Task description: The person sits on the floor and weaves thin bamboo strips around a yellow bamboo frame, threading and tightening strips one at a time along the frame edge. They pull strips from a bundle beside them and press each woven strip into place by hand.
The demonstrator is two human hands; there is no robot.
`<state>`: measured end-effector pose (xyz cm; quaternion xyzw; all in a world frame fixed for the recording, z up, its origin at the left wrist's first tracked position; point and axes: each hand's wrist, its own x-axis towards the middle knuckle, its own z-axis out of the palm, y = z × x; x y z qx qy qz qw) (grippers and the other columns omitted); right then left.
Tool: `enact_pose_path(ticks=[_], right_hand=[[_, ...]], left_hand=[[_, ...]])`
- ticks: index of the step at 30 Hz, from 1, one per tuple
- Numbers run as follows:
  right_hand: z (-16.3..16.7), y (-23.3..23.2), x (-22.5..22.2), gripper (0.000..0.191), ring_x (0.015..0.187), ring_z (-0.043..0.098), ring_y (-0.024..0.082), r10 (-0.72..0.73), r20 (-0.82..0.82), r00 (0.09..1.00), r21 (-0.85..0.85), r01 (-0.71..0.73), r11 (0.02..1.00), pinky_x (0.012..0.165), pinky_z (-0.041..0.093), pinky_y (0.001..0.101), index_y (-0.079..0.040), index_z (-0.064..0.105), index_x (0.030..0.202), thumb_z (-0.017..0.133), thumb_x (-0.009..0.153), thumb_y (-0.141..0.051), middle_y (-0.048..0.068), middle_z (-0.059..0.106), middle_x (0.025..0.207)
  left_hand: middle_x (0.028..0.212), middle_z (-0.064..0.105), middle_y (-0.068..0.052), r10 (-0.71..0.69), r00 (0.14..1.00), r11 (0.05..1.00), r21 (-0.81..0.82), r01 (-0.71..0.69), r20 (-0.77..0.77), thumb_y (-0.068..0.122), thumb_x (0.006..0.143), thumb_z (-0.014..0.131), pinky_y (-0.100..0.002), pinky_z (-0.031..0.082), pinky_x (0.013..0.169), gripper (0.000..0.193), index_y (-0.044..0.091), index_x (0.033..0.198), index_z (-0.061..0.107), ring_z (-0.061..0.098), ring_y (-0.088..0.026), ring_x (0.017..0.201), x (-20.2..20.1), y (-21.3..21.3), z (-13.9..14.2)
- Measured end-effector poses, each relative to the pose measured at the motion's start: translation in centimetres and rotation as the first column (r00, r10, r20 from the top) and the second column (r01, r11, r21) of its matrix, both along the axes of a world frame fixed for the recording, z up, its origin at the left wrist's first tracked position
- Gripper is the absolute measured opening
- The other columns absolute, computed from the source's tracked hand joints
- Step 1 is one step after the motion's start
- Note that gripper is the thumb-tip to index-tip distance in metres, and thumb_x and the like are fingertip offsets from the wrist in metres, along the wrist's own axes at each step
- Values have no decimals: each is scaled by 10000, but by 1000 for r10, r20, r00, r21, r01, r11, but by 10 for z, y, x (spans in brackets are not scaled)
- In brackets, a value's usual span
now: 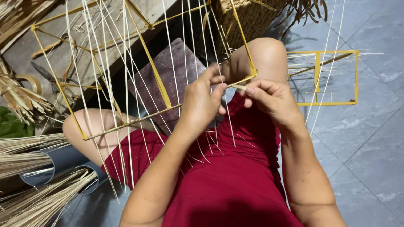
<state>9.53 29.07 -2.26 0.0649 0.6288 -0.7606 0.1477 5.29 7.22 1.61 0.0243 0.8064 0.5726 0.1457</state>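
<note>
Hands meet at the near right corner of a yellow frame (155, 77) held across the lap of a seated person in a red dress (227, 176); the left hand (202, 103) is closed around the frame's lower bar just short of that corner, thumb and fingers curled, pinching a pale strand (237, 87) against it; the right hand (271, 98) sits just to the right, fingertips pressed together on the strand's free end, so the short stub runs roughly level between the two hands, its long axis left to right; the corner itself (252, 75) lies just above and between them, about equally near to both, though the left hand bears on the bar itself; from the lower bar many thin pale strands (126, 63) rise up and away toward the top of the view, some trailing down over the dress; the bar slopes from the left knee up toward the right knee; beside the right knee a second, smaller yellow frame (332, 77) lies flat on the grey tiled floor (370, 147), well apart from the hands; to the left, bundles of dried fibre (33, 185) rest in grey tubes (63, 166), another bundle (21, 101) lies by scissors (54, 82) on a wooden board (84, 46), and a woven basket (248, 17) stands beyond the knees.
</note>
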Motion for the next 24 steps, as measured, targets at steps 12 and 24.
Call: enact_pose_path(ticks=[12,24], right_hand=[[25,17,-19,275,653,592,44,-156,-112,981,-128,141,982,581,451,165,10,737,1203,586,1077,-182,49,748,924],[-108,193,44,188,788,720,202,-525,-421,739,810,567,148,742,551,343,-35,790,1039,807,950,-200,123,760,894]], left_hand=[[730,740,-87,3,993,990,142,-20,116,108,947,661,-246,488,355,150,-8,1008,733,680,-132,442,-6,18,6],[785,773,-48,6,990,999,35,-11,139,164,976,648,-240,501,357,186,-5,931,711,674,-102,433,-7,22,21]])
